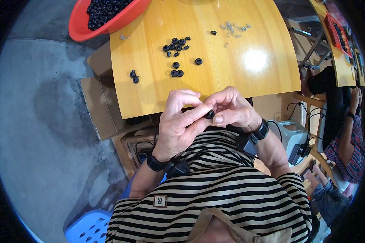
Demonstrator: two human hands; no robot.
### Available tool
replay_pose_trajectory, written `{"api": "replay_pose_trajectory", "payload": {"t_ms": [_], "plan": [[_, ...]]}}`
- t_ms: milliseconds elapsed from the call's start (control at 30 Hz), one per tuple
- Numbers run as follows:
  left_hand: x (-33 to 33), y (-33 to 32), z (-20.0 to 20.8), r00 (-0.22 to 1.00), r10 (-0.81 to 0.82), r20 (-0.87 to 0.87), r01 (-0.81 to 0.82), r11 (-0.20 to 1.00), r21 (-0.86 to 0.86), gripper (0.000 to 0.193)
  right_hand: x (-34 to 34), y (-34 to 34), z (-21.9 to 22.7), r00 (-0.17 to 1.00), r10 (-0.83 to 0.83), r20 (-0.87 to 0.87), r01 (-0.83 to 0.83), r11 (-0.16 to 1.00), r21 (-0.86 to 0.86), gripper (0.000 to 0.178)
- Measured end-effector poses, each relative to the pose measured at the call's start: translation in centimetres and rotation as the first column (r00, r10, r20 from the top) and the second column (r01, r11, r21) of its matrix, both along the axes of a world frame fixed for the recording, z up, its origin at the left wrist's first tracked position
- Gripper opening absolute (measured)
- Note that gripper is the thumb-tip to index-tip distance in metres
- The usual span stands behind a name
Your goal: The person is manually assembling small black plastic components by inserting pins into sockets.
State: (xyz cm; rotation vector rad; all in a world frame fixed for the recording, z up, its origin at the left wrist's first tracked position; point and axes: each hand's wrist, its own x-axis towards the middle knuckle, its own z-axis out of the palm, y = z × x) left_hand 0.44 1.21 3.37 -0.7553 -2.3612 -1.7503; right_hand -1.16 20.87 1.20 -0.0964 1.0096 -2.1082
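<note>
Both hands meet just off the near edge of the wooden table (247,87). Between their fingertips is a small round black part (209,114), mostly covered by the fingers. My left hand (180,117) pinches it from the left side. From the right, my right hand (233,110) grips it with thumb and fingers. Beyond the hands lie loose black ring-shaped parts (175,65), several of them grouped with small black spool-shaped pieces (169,54). Small metal springs (233,29) are scattered farther back on the right.
A red basin (80,32) full of black parts stands at the table's far left. Cardboard boxes (94,97) sit below the left edge. A blue plastic stool (85,229) is at lower left, and a pale stool (293,131) with cables at right. Another person (344,154) sits at far right.
</note>
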Motion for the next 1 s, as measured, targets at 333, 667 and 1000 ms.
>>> {"api": "replay_pose_trajectory", "payload": {"t_ms": [333, 667, 1000], "plan": [[0.2, -0.5, -0.8, 0.995, 0.081, 0.057, -0.075, 0.992, -0.104, 0.032, 1.5, -3.6, -2.6, 0.961, -0.250, 0.117, 0.259, 0.963, -0.072, 0.013], [0.0, -0.7, -1.2, 0.993, -0.118, 0.024, 0.120, 0.987, -0.109, 0.026, 2.0, -2.3, -2.5, 0.983, -0.018, 0.184, 0.046, 0.988, -0.150, 0.011], [0.7, -0.4, -1.7, 0.993, -0.108, 0.056, 0.114, 0.986, -0.125, 0.026, 2.8, -2.6, -4.1, 0.938, 0.028, 0.346, 0.065, 0.964, -0.256, 0.014]]}}
